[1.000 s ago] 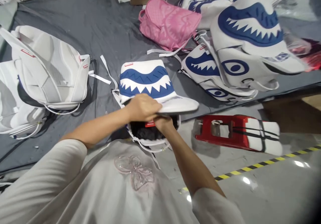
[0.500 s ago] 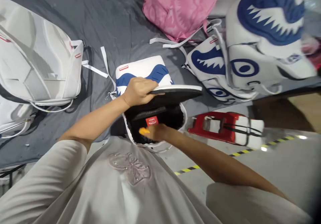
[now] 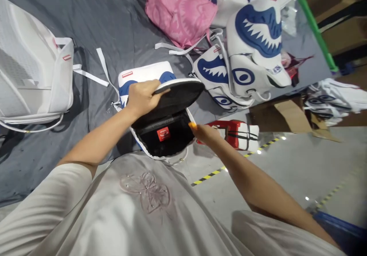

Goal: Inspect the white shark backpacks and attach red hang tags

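A small white backpack (image 3: 147,69) with a blue shark-mouth print lies unzipped at the table edge, against my shirt. My left hand (image 3: 145,100) is closed on the white edge of its front panel (image 3: 180,95) and lifts it, baring the black lining (image 3: 180,135). A red label (image 3: 163,134) shows inside. My right hand (image 3: 207,133) is closed at the right rim of the opening, with a small orange object (image 3: 193,125) at its fingertips. The kind of that object cannot be made out. Whether this hand also grips the rim is unclear.
A large white backpack (image 3: 34,72) lies left on the grey cloth (image 3: 94,15). A pink backpack (image 3: 180,13) and several white shark-print backpacks (image 3: 243,49) lie behind and right. A red-and-white item (image 3: 236,133) stands beyond my right hand, near a cardboard box (image 3: 292,114).
My right hand has moved out of the backpack's inside to its right rim, with the orange object. My left hand still holds the panel up. The view has shifted right.
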The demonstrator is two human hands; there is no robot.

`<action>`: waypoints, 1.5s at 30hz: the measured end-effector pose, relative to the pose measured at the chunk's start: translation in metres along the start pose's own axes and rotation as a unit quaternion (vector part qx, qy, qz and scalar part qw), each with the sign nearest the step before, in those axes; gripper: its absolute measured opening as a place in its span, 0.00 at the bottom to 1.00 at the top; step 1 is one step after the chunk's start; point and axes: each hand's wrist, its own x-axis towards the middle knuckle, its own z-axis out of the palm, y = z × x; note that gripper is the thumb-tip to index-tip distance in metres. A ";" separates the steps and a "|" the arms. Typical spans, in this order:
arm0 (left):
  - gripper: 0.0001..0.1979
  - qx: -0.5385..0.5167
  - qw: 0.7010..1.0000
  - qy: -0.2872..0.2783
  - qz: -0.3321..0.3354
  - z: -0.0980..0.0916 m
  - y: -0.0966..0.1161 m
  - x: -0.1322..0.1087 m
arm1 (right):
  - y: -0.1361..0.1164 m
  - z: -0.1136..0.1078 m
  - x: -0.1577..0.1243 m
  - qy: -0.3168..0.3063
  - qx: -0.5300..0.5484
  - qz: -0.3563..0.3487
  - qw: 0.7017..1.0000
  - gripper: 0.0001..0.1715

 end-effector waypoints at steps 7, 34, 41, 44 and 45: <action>0.23 -0.022 0.999 0.043 -0.022 0.016 -0.003 -0.001 | 0.016 0.044 -0.071 -0.181 0.070 -0.073 0.978 0.18; 0.24 0.007 1.000 0.021 0.016 0.026 -0.007 0.005 | -0.076 0.126 0.022 0.153 0.195 -0.112 0.962 0.27; 0.23 0.014 1.000 -0.011 0.016 0.025 -0.016 0.021 | -0.059 0.081 -0.002 0.084 0.145 -0.130 0.977 0.26; 0.22 0.001 0.997 -0.068 0.020 0.013 0.001 0.023 | -0.031 0.027 -0.001 0.031 0.121 -0.128 0.984 0.23; 0.23 -0.003 0.994 -0.108 0.022 0.006 0.014 0.016 | -0.022 0.007 0.001 0.002 0.113 -0.132 0.985 0.23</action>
